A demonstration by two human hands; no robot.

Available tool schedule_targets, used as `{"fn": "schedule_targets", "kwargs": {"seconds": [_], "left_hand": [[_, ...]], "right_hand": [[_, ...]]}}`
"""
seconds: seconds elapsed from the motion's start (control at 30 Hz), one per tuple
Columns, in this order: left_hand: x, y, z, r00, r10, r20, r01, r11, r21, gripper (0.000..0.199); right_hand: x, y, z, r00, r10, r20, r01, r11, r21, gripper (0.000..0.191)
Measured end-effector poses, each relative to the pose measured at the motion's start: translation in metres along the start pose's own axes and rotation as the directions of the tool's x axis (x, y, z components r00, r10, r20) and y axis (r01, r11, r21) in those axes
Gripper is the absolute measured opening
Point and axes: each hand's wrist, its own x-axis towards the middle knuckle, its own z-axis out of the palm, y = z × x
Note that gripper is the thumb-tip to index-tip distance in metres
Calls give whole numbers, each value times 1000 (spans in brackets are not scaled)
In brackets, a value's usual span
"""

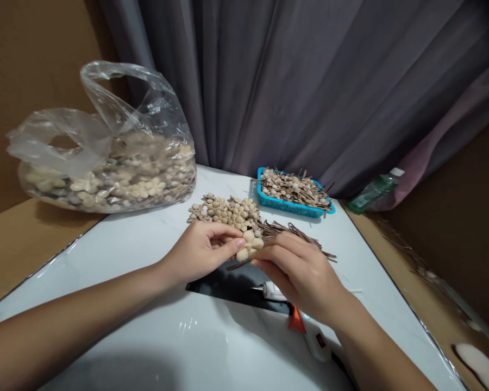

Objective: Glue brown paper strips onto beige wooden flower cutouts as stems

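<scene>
Near the centre of the frame we see a single cream flower (250,244), matt and smooth, with plump, rounded petals set around a small middle; at least four petals show. Of two hands, the left hand (207,247) pinches its left edge between thumb and forefinger. The right hand (297,266) has its fingertips drawn in at the flower's right edge, where one dark brown strip (237,266) projects below the flower; we cannot tell which of the two these fingertips grip. Just behind, we note one heap of flowers (228,210), cream and greyish brown, too overlapped for us to count, and, to its right, one bundle of brown strips (309,239), likewise uncountable. Below the hands we find one black sheet (224,288) and one white glue gun (272,291) with an orange trigger (296,319), partly hidden by the right hand. On the white table (167,331) we count also one blue basket (297,205), right of centre, filled with small pale pieces and strips, and, at upper left, one clear plastic bag (110,179) of many flowers. At right we see one green bottle (372,193) with a white cap.
</scene>
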Motion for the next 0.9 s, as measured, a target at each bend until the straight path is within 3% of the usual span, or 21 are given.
{"fn": "schedule_targets", "kwargs": {"seconds": [0.9], "left_hand": [[-5,0,1,996,81,19,-83,993,89,21]], "right_hand": [[2,6,8,999,-1,-49,4,998,58,8]]}}
